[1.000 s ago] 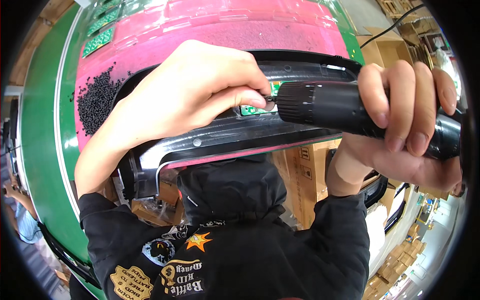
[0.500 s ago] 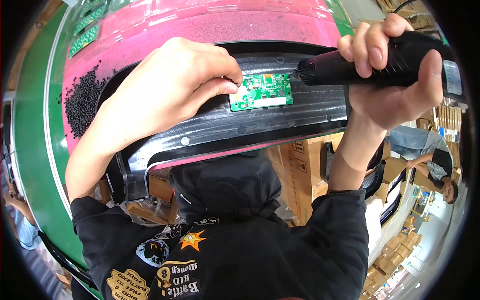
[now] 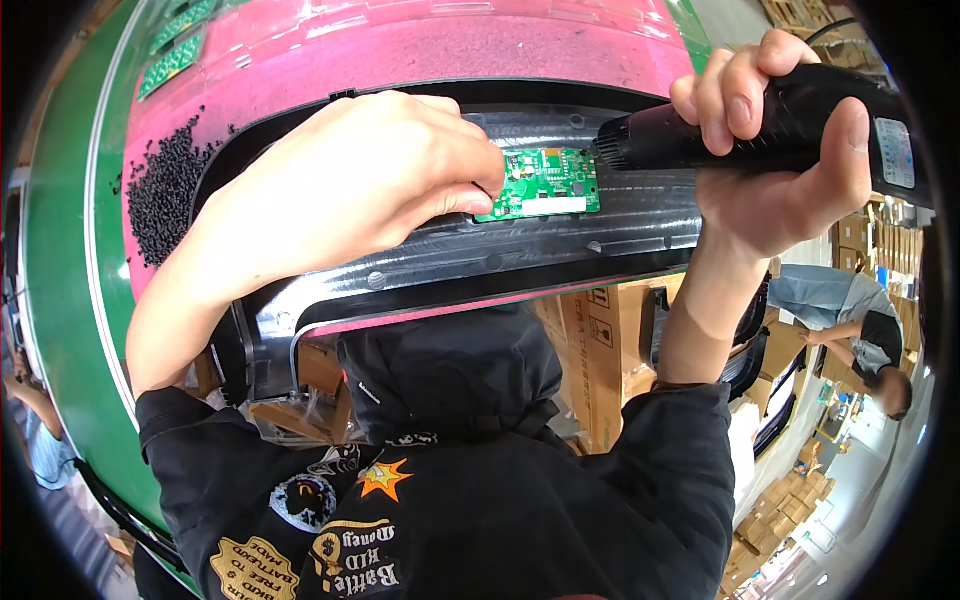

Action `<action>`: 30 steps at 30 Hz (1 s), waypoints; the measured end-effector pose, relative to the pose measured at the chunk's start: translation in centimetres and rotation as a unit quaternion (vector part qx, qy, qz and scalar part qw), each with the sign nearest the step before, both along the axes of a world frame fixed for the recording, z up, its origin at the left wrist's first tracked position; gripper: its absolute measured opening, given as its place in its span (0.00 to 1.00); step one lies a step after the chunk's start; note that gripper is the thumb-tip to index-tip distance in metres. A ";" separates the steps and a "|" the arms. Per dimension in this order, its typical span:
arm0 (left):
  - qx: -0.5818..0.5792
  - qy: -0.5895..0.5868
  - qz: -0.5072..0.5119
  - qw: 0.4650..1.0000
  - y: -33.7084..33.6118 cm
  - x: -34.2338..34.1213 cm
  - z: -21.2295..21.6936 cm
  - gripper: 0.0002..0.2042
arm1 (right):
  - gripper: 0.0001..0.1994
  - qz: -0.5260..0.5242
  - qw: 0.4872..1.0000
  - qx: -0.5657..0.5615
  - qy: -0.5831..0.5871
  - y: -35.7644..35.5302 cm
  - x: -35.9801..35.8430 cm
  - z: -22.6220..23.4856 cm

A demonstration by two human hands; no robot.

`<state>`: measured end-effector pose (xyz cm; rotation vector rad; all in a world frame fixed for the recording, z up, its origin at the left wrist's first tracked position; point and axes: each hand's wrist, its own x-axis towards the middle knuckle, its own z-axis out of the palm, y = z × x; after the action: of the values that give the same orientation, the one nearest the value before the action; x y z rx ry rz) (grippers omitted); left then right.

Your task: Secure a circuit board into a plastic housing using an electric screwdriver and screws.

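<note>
A green circuit board [image 3: 550, 187] lies inside a long curved black plastic housing [image 3: 560, 240]. My left hand [image 3: 370, 175] reaches over the housing, thumb and fingers pinched together at the board's left end and covering that end. Whatever is between those fingertips is hidden. In my right hand [image 3: 765, 205] is a black electric screwdriver [image 3: 660, 142] with a ribbed nose, held nearly level and pointing left. Its nose is by the board's upper right corner; whether it touches cannot be seen.
Left of the housing is a loose pile of small black screws [image 3: 170, 195] on the pink mat [image 3: 450, 50]. More green boards [image 3: 172, 65] lie at the far left. Cardboard boxes [image 3: 590, 360] stand below the table edge. Another person [image 3: 850, 320] is off to the right.
My left hand has shifted slightly right, covering more of the board's left end. Board and housing appear slightly farther right, closer under the screwdriver's nose. The screwdriver has hardly moved.
</note>
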<state>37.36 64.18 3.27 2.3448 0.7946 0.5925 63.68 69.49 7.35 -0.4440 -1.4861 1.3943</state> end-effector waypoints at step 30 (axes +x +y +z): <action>-0.151 -0.170 0.085 0.970 -1.0 -0.2 1.9 0.04 | 0.27 0.059 0.979 -0.041 0.192 -4.3 -2.4 3.9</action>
<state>37.13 63.20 5.19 1.8460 0.8613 0.8529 61.31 65.20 11.28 -0.1262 -1.1557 1.5389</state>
